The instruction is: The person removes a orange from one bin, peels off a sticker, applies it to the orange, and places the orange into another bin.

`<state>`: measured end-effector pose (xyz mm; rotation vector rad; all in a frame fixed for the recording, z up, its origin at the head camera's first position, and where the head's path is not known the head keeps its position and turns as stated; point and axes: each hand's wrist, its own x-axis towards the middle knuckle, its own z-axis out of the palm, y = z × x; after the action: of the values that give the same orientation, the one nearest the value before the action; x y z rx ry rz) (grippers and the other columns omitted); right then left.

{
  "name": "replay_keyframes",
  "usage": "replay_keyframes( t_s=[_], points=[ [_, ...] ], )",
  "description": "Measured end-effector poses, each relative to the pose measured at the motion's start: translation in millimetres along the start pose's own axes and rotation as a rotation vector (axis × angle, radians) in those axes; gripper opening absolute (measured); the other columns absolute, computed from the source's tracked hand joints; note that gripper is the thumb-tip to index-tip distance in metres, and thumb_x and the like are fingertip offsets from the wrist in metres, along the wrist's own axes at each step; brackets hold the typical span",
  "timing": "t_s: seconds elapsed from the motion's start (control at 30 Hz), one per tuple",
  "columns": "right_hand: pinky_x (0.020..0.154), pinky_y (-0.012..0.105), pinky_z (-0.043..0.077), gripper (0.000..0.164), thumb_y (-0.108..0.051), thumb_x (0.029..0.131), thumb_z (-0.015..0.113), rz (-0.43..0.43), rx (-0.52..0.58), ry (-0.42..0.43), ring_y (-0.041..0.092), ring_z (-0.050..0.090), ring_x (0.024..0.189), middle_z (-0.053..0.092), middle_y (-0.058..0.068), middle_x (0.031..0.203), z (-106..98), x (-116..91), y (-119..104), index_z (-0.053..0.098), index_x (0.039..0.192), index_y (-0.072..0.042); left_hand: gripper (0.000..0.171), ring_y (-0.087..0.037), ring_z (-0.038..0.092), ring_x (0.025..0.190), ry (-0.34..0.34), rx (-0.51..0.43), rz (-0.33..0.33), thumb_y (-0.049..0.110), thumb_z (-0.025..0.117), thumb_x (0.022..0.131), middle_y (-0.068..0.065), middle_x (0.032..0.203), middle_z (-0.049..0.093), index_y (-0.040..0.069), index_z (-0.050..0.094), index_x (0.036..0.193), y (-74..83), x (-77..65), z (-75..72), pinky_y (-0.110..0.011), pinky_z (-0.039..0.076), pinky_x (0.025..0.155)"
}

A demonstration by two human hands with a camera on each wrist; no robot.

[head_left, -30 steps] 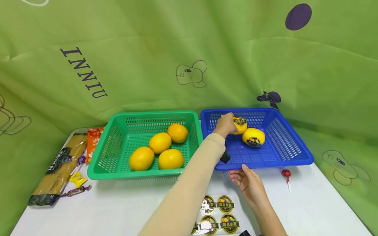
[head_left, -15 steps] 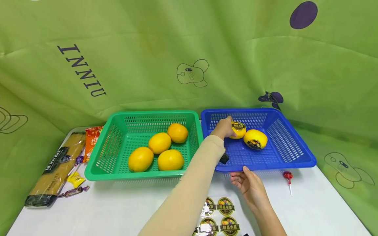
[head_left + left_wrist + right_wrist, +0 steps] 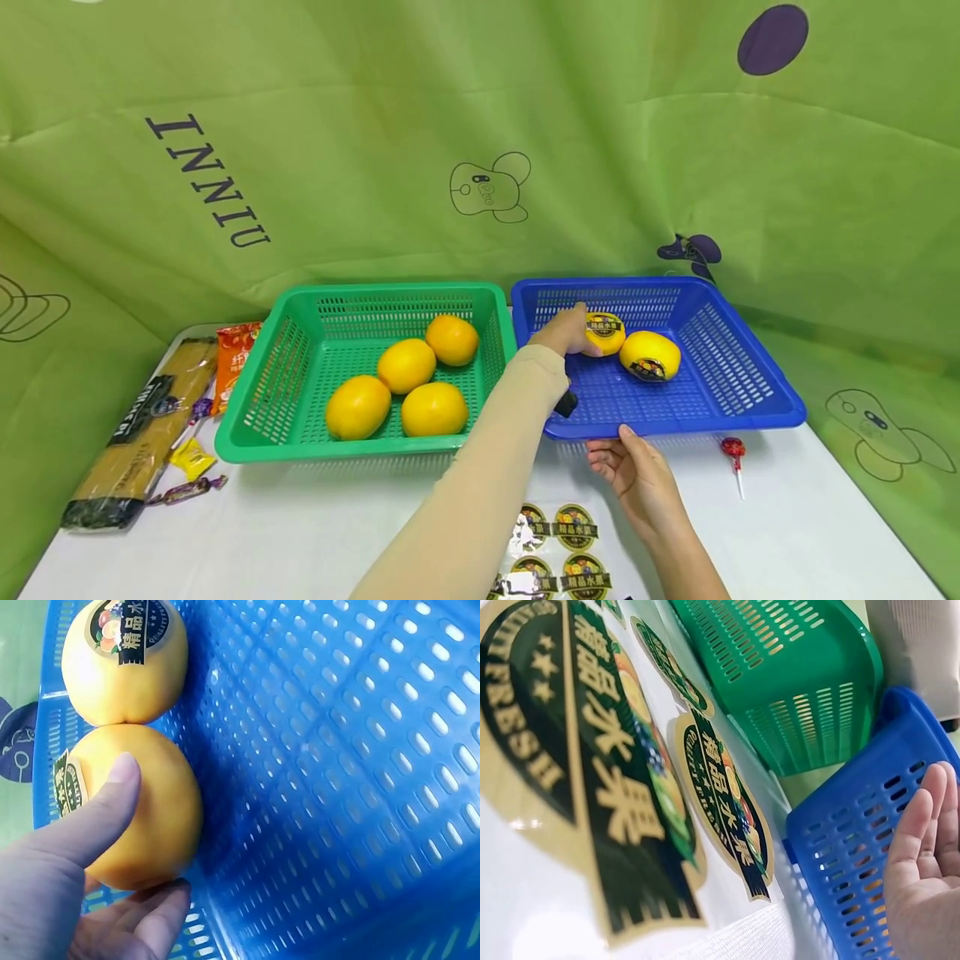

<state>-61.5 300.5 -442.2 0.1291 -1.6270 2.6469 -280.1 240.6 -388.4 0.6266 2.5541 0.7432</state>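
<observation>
Green curtain (image 3: 360, 192) behind; left hand (image 3: 562, 332) lowered gripped fruit (image 3: 607, 337) in blue basket (image 3: 637, 403); placing looked nearly done; right hand (image 3: 637, 473) loose-fingered, front-edge contact unclear.

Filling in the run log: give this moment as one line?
left hand: grips stickered fruit in blue basket, beside another stickered fruit | right hand: at front rim | green basket: four fruits, none visibly stickered

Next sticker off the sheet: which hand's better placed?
Probably the right hand: no fruit in it, and it's at the front of the blue basket, close to the sticker sheet. The left hand grips a stickered fruit inside that basket, farther from the sheet.
</observation>
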Motion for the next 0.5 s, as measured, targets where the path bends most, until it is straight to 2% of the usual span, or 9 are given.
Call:
replay_keyframes(
  t_s=[0.13, 0.3, 0.4, 0.5],
  points=[
    [0.075, 0.022, 0.056, 0.047, -0.019, 0.106, 0.022, -0.006, 0.012, -0.021, 0.011, 0.065, 0.083, 0.071, 0.002, 0.092, 1, 1, 2, 0.067, 0.097, -0.007, 0.092, -0.021, 0.04, 0.135, 0.007, -0.014, -0.006, 0.03, 0.078, 0.079, -0.008, 0.149, 0.04, 0.017, 0.022, 0.151, -3.1, -3.7, -5.5, -0.035, 0.035, 0.112],
    [0.076, 0.022, 0.056, 0.047, -0.019, 0.106, 0.023, -0.005, 0.025, -0.038, 0.012, 0.066, 0.083, 0.071, 0.003, 0.093, 1, 1, 3, 0.067, 0.098, -0.005, 0.09, -0.021, 0.038, 0.136, 0.029, -0.025, 0.014, 0.029, 0.079, 0.078, -0.006, 0.149, 0.039, 0.014, 0.026, 0.15, -5.5, -9.8, -14.1, -0.032, 0.034, 0.113],
    [0.076, 0.022, 0.056, 0.046, -0.019, 0.106, 0.023, -0.001, 0.029, -0.035, 0.012, 0.066, 0.083, 0.071, 0.004, 0.092, -2, 0, 3, 0.066, 0.098, -0.004, 0.085, -0.021, 0.037, 0.137, 0.039, -0.053, 0.055, 0.029, 0.078, 0.079, -0.005, 0.149, 0.04, 0.013, 0.031, 0.148, -3.5, -15.5, -21.7, -0.032, 0.035, 0.112],
    [0.077, 0.023, 0.056, 0.046, -0.018, 0.106, 0.023, -0.003, 0.044, -0.046, 0.013, 0.067, 0.084, 0.071, 0.005, 0.093, -7, -2, 1, 0.066, 0.099, -0.003, 0.078, -0.022, 0.039, 0.136, 0.032, -0.107, 0.139, 0.029, 0.076, 0.081, -0.005, 0.148, 0.042, 0.013, 0.037, 0.146, 1.1, -24.0, -31.1, -0.032, 0.038, 0.109]
  ],
)
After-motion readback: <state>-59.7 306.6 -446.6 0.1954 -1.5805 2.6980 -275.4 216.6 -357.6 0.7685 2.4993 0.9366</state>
